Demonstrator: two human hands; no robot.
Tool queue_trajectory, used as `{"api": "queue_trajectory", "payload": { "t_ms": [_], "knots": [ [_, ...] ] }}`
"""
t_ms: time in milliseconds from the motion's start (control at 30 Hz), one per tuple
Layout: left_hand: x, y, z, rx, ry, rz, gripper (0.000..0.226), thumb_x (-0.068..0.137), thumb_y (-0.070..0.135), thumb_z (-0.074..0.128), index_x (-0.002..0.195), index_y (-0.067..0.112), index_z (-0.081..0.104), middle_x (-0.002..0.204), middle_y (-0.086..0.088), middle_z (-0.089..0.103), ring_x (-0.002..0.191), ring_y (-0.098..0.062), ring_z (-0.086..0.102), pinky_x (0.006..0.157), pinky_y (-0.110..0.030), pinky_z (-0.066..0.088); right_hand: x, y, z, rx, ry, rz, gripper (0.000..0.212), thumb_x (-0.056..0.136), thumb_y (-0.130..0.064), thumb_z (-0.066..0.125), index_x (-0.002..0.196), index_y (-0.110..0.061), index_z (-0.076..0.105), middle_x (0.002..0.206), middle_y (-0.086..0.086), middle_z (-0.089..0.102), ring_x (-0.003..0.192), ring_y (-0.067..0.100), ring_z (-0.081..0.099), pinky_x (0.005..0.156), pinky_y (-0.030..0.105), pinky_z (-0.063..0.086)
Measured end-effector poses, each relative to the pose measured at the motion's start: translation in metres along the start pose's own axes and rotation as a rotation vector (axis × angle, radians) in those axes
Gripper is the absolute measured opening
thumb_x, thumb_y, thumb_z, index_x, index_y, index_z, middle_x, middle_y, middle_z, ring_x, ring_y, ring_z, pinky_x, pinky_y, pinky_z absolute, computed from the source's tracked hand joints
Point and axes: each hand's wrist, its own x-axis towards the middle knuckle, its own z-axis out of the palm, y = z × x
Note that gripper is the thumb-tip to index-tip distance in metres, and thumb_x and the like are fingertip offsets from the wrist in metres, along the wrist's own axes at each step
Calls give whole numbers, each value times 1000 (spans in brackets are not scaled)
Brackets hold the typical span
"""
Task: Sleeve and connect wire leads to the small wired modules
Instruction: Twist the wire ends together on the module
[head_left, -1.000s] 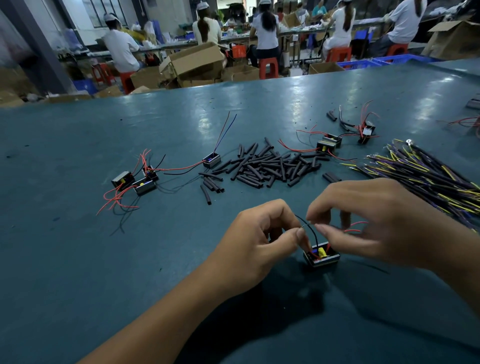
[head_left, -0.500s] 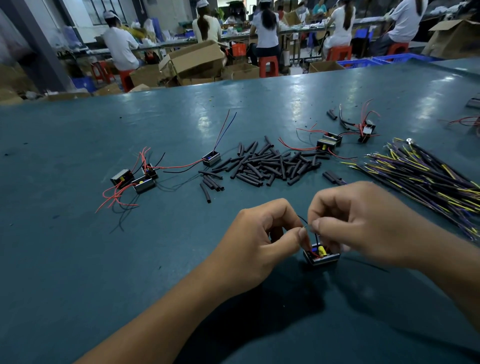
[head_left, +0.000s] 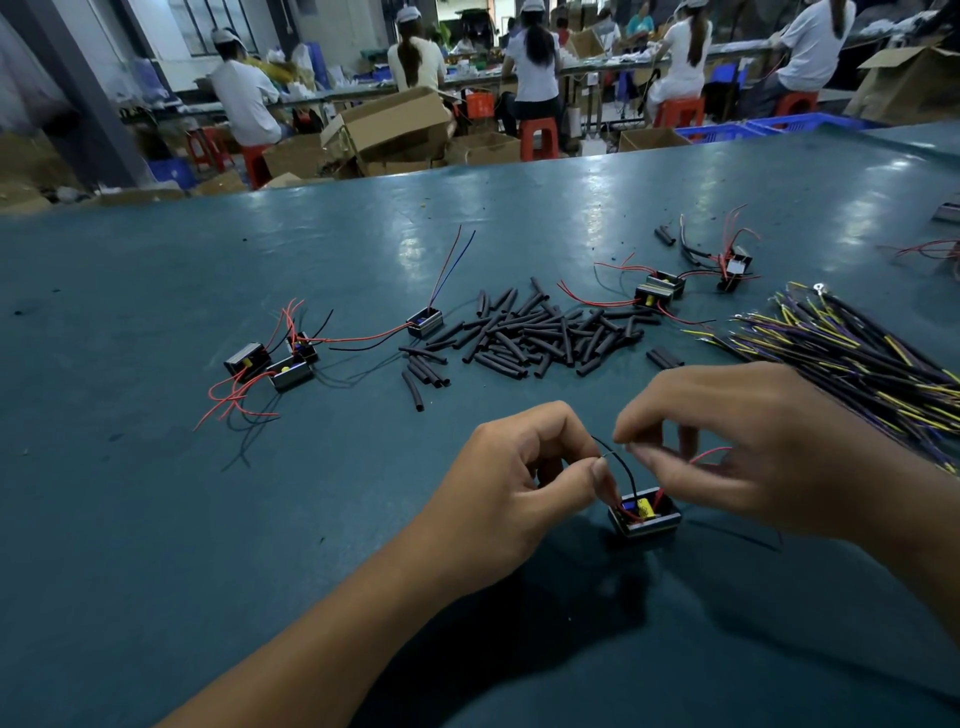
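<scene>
A small black module (head_left: 645, 516) with a yellow part inside sits on the teal table (head_left: 156, 519) near me. A thin black lead (head_left: 615, 465) arches up from it. My left hand (head_left: 511, 496) pinches that lead between thumb and forefinger just left of the module. My right hand (head_left: 737, 452) hovers above and right of the module, thumb and forefinger pinched at the lead's upper end; a red lead (head_left: 709, 454) shows beneath its fingers. A pile of black sleeves (head_left: 535, 335) lies farther back.
Three modules with red leads (head_left: 272, 361) lie at the left, one module (head_left: 425, 322) by the sleeve pile, more modules (head_left: 660, 291) at the back right. A bundle of black, yellow and purple wires (head_left: 852, 353) lies at the right. People work at benches beyond the table.
My right hand closed in on the left hand over the module, then lifted slightly, and the black lead arches between the two hands again. The module has stayed put.
</scene>
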Motion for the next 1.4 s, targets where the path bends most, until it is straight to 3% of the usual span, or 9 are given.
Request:
{"api": "queue_trajectory", "payload": {
  "t_ms": [133, 433, 600, 767, 967, 1100, 1233, 1333, 1400],
  "knots": [
    [1, 1, -1, 23, 1, 14, 14, 98, 16, 62, 86, 9, 64, 63, 24, 59, 51, -2, 37, 52, -13, 30, 1, -1, 5, -78, -12, -39, 9, 86, -16, 63, 85, -14, 71, 75, -8, 61, 65, 5, 47, 57, 23, 46],
    [1, 2, 0, 46, -3, 16, 14, 98, 15, 63, 86, 8, 63, 64, 25, 60, 52, -3, 36, 52, -14, 30, 2, -4, 8, -96, -107, 84, 15, 87, -31, 50, 84, -22, 62, 67, -15, 54, 57, -2, 38, 55, 14, 32],
    [0, 2, 1, 47, -22, 9, 13, 98, 16, 63, 86, 9, 63, 66, 25, 61, 53, -1, 39, 53, -12, 31, 1, -2, 8, 267, -149, 289, 10, 85, -26, 60, 75, -29, 60, 62, -14, 60, 50, 1, 48, 51, 11, 35],
    [-1, 0, -2, 33, -2, -20, 12, 96, 18, 63, 84, 16, 65, 71, 15, 65, 54, -5, 42, 53, -19, 34, 2, 1, 0, 1075, -254, 803, 13, 70, -14, 53, 62, -18, 61, 58, 7, 53, 45, 12, 48, 38, 21, 41],
    [-1, -1, -1, 1, -12, -20, 12, 96, 22, 62, 85, 17, 65, 77, 8, 70, 56, -6, 44, 54, -19, 35, 3, 12, -2, 1176, -112, 881, 8, 74, -17, 47, 66, -15, 51, 60, 7, 47, 49, 17, 47, 37, 24, 40],
    [0, -2, -3, -9, 3, -28, 13, 97, 22, 62, 85, 20, 66, 74, 5, 69, 52, -11, 39, 50, -26, 32, 4, 30, 11, 811, 169, 962, 26, 92, -14, 40, 66, -12, 44, 55, 7, 49, 46, 19, 46, 41, 28, 39],
    [-1, -3, -2, -13, -3, -34, 13, 96, 25, 61, 84, 23, 65, 76, -2, 70, 51, -21, 36, 48, -31, 30, 0, 43, 22, 180, 167, 782, 36, 100, -21, 51, 66, -10, 54, 53, -5, 62, 43, 5, 55, 54, 27, 41],
    [-1, -2, -2, -14, -1, -33, 13, 96, 22, 61, 84, 23, 66, 74, 4, 69, 52, -11, 39, 49, -27, 32, -3, 43, 22, 110, 98, 699, 10, 89, -16, 67, 96, -22, 62, 84, -11, 69, 77, 3, 63, 67, 17, 45],
    [0, -2, -2, -18, 2, -37, 14, 96, 20, 62, 83, 21, 66, 72, 6, 67, 53, -6, 41, 51, -23, 33, -5, 41, 20, 85, 92, 618, 34, 87, -23, 70, 119, -28, 59, 108, -16, 68, 98, 4, 63, 84, 20, 49]
  ]
}}
